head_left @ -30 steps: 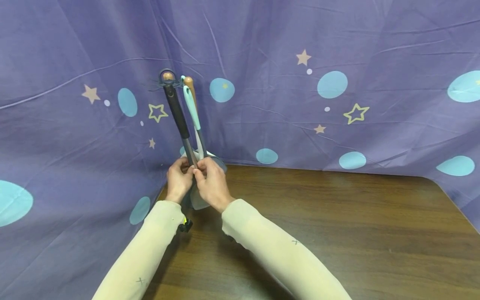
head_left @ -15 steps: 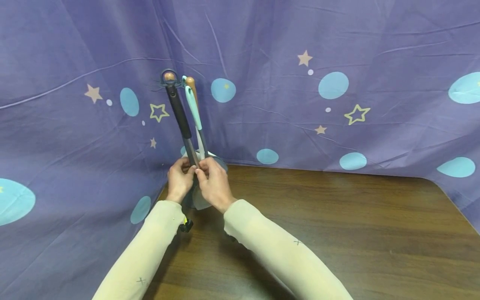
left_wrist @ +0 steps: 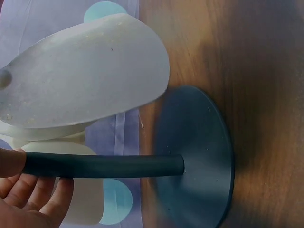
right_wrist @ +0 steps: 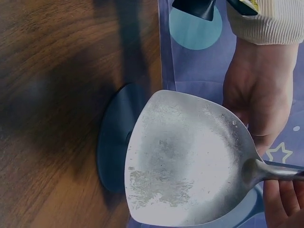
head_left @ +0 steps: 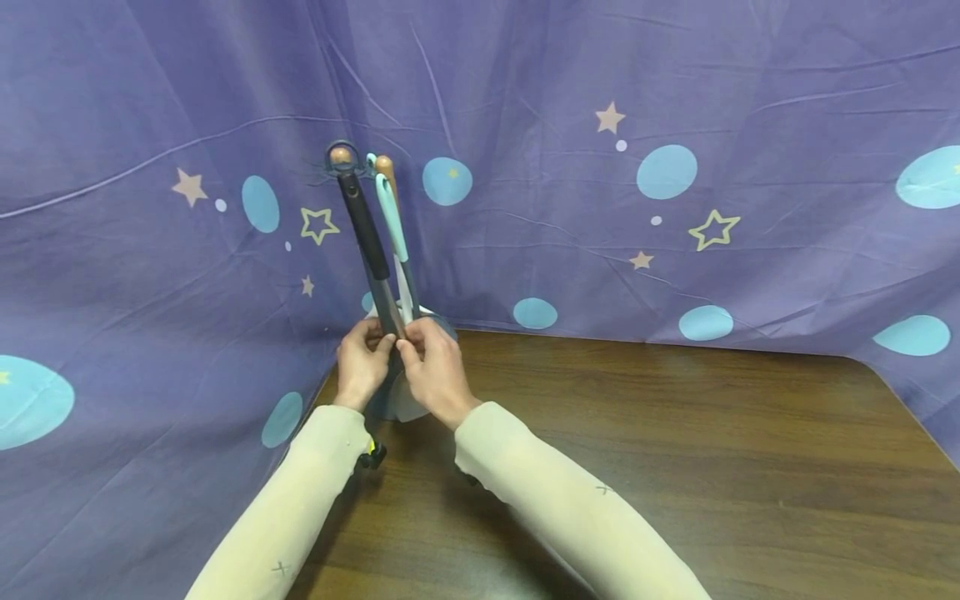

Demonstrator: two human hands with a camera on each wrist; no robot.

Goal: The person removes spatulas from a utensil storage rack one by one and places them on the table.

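A utensil stand has a dark pole [left_wrist: 109,165] rising from a round base [left_wrist: 202,128]. My left hand [head_left: 362,360] grips the pole low down, with thumb and fingers round it in the left wrist view. A metal wok spatula [right_wrist: 185,156] hangs blade down, its black handle [head_left: 365,227] up at the stand's ring top. With its fingers curled at the metal shaft just above the blade, my right hand [head_left: 438,371] pinches the spatula. Beside it hang a utensil with a mint-green handle [head_left: 392,218] and one with a wooden handle end [head_left: 385,167].
The stand is in the back left corner of a brown wooden table [head_left: 675,467]. A purple patterned curtain [head_left: 525,150] hangs close behind and along the left side. Pale utensil heads [left_wrist: 88,190] hang behind the pole.
The spatula handle and the stand's top have shifted slightly right. My right hand has moved a little right and down; my left hand has kept its grip, drifting slightly right.
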